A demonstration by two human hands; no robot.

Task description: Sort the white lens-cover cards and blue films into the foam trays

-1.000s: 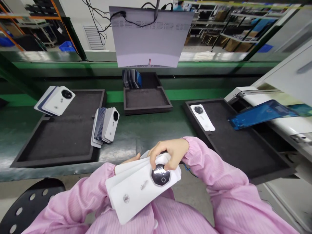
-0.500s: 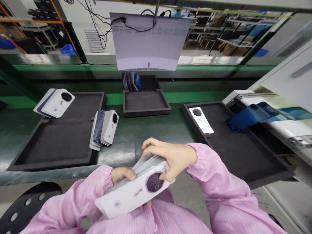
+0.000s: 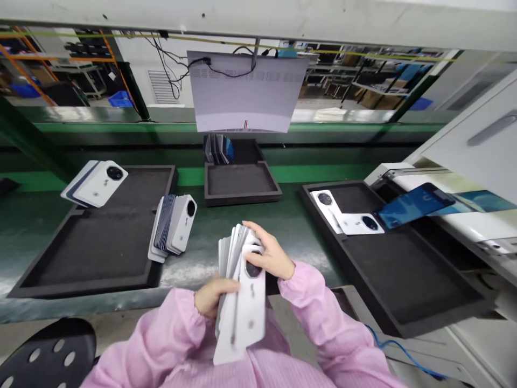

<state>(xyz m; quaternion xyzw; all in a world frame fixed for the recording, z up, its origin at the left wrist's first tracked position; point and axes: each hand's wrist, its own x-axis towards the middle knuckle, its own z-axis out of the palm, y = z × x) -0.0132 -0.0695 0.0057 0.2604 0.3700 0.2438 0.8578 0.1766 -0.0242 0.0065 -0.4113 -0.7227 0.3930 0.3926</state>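
Between both hands I hold a fanned stack of white phone-shaped cards point(image 3: 252, 307), each front one bearing a round black camera mark. My left hand point(image 3: 214, 295) is closed around the stack's left side, thumb across the front. At the upper right, my right hand point(image 3: 272, 256) grips the top edge, its thumb by the camera mark on the front card. A leaning bundle of similar white and dark blue cards point(image 3: 181, 223) rests at the right edge of the left tray point(image 3: 89, 288).
Another small pile of cards point(image 3: 99, 183) lies on the left tray's far corner. A smaller tray point(image 3: 242, 200) holds blue cards point(image 3: 218, 149). White cards point(image 3: 359, 223) lie in the right tray point(image 3: 363, 285), beside a blue card point(image 3: 416, 205) from the machine point(image 3: 464, 226). A monitor point(image 3: 246, 91) hangs behind.
The stack has turned from slanted to nearly upright in my hands and spread into a fan. In the right tray a second white card now shows, and the blue cards by the machine have shifted.
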